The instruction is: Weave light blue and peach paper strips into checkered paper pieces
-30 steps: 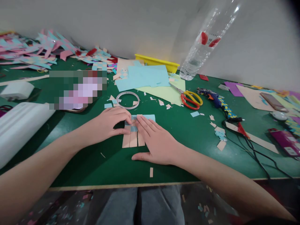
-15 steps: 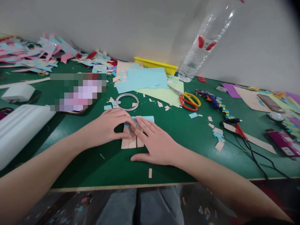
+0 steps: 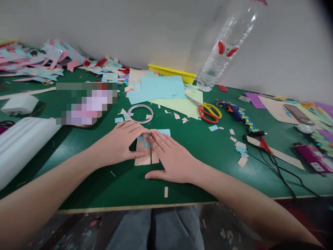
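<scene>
A small weave of peach and light-blue paper strips [image 3: 143, 159] lies flat on the green table between my hands. My left hand [image 3: 118, 144] curves over its left side, with its fingers along the top edge and its thumb lower across the peach strips. Stretched out flat, the fingers of my right hand [image 3: 173, 156] lie on the right side of the weave, with the thumb apart on the table. The fingertips of both hands meet near the top and hide part of the weave. A short peach paper piece [image 3: 166, 192] lies nearer the table edge.
Beyond my hands are a tape ring [image 3: 141, 105], blue paper sheets [image 3: 163, 86] and scissors [image 3: 208, 113]. A leaning plastic bottle [image 3: 221, 52] stands by the wall. A phone [image 3: 88, 107] is at left; a glue gun [image 3: 235, 113] with cords is at right.
The fingers of my right hand have drawn together and slid up toward the weave's top edge, uncovering more of its blue squares. My left thumb has moved slightly rightward.
</scene>
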The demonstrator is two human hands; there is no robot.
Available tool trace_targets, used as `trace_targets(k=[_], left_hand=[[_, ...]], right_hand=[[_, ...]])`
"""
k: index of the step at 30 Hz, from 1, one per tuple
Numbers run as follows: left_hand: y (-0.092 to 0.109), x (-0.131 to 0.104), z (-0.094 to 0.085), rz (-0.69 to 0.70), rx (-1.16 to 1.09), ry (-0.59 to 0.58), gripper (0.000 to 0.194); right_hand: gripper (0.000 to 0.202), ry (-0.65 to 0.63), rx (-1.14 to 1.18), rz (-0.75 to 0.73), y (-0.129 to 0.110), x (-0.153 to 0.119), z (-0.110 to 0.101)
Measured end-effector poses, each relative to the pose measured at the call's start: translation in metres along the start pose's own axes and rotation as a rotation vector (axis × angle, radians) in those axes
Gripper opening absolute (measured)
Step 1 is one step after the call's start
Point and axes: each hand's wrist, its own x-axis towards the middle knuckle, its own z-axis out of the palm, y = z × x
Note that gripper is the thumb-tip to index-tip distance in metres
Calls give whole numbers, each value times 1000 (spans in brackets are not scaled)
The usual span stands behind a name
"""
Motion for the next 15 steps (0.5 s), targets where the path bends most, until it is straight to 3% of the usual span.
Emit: trace_targets(k=[6, 10, 15], left_hand=[[5, 0, 3, 36, 70, 24, 68], [6, -1, 0, 23, 52, 50, 68], [1, 0, -5, -51, 65, 175, 47]], right_hand=[[111, 9, -1, 9, -1, 0, 2], [107, 89, -4, 15, 0, 2, -7], [72, 265, 24, 76, 14, 2, -24]])
